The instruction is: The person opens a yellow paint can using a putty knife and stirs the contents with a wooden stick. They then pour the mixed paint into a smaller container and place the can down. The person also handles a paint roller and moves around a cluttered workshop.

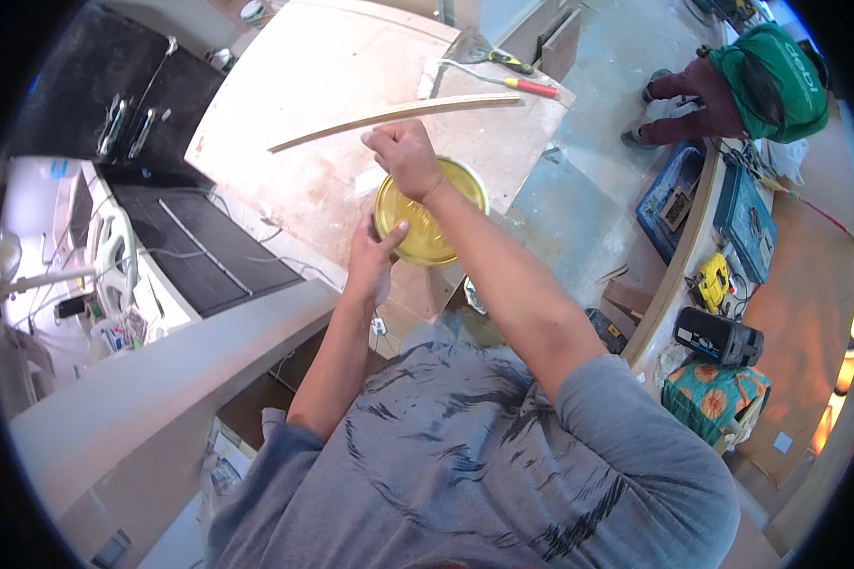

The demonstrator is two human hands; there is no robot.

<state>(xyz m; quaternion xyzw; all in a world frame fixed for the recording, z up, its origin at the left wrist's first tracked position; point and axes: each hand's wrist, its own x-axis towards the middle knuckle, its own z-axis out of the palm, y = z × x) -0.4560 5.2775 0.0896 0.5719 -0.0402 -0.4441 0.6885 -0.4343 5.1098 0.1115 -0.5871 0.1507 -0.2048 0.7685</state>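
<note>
A round tub with a yellow lid point(436, 237) stands at the near edge of the pale work board, close in front of me. My left hand point(372, 254) grips its left side, thumb over the lid's rim and fingers down the wall. Above the lid's far left part, my right hand point(408, 156) is closed in a fist; whatever it may hold is hidden. Just beyond that fist lies a long, narrow wood strip point(399, 114). Farther back are a scraper point(510, 62) with a black and yellow handle and a red-handled tool point(531, 87) with a thin metal rod.
The board point(285, 76) ends in a corner at right. A person in a green top point(769, 81) bends over at the far right. Near them sit a blue tray point(669, 204), a teal case point(745, 223) and a yellow tool point(712, 280). A ledge point(171, 398) runs along my left.
</note>
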